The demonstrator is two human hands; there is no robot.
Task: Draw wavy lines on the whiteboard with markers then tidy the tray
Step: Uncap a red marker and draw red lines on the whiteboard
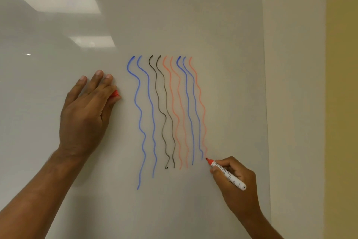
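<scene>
Whiteboard point(222, 25): glossy white, vertical, bearing nine wavy lines point(166, 112) in blue, black and red. Marker point(226, 173): white barrel, red tip touching board at the rightmost red line's lower end. Red cap point(114, 94): left of lines.

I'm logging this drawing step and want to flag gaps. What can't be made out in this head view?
- Tray: outside the frame.
- Red cap: mostly hidden under the left hand.
- Print on the red marker: too small to read.
- Right hand fingers: partly hidden behind the marker.

Only thing with print is the marker point(228, 174) barrel, a line of tiny text, way too small to read.
</scene>
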